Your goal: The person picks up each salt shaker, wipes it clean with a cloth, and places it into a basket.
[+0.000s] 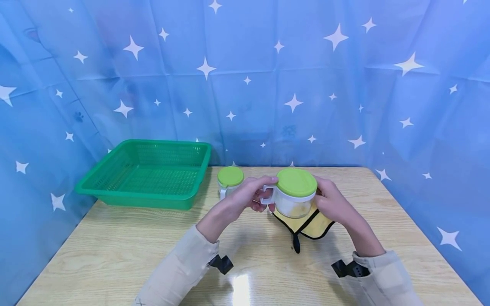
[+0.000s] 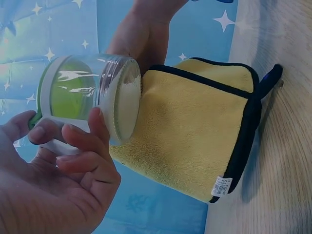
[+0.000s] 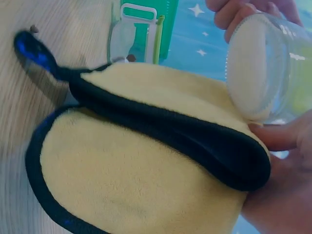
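Observation:
A glass jar with a green lid and white handle [image 1: 296,183] is held above the table, tilted. My left hand [image 1: 249,193] grips it at the handle, thumb by the lid. In the left wrist view the jar [image 2: 127,105] shows clear glass and a pale base. My right hand [image 1: 333,202] holds a folded yellow cloth with black edging [image 1: 317,226] against or close beside the jar. In the right wrist view the right thumb [image 3: 278,136] lies on the cloth [image 3: 136,161] near the jar's base; the other fingers are mostly hidden.
A second green-lidded jar [image 1: 230,176] stands behind my left hand, partly covered by it. The green plastic basket [image 1: 183,203] sits at the table's back left. A blue star-patterned curtain [image 1: 245,97] hangs behind the wooden table [image 1: 134,246].

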`<state>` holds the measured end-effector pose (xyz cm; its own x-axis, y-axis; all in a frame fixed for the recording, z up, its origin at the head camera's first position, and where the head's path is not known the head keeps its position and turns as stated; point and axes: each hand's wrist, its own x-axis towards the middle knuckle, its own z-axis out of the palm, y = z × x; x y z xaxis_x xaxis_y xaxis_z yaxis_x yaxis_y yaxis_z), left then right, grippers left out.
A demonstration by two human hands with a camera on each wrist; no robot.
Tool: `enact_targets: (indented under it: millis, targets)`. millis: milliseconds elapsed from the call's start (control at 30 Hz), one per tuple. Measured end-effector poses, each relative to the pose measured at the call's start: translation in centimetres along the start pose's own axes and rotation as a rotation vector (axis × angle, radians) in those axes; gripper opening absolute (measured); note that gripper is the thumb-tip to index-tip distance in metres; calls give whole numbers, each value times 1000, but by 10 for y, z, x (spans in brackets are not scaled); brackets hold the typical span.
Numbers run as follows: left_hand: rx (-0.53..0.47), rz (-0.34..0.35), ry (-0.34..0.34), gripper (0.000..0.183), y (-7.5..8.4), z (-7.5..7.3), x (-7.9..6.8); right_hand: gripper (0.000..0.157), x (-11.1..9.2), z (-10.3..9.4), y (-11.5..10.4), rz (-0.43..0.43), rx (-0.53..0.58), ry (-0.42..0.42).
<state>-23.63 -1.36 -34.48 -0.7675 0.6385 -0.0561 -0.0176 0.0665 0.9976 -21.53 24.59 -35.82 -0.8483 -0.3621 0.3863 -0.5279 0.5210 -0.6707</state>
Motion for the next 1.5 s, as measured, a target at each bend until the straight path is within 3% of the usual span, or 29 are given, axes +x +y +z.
enact_targets:
  millis: [267,600,1267,1500]
  targets:
    - [-26,-4,-5,45,0,-1,1,50,1,-1,1,28,-33,48]
    - [-29,-15,2,41,0,0,3,45,2,-4,-5,20,93,89]
    - [-46,-33,33,39,0,-1,1,43,3,-1,-2,53,-7,51]
    - [-28,-50,60,51,1,-5,1,40,2,-1,0,43,-34,75]
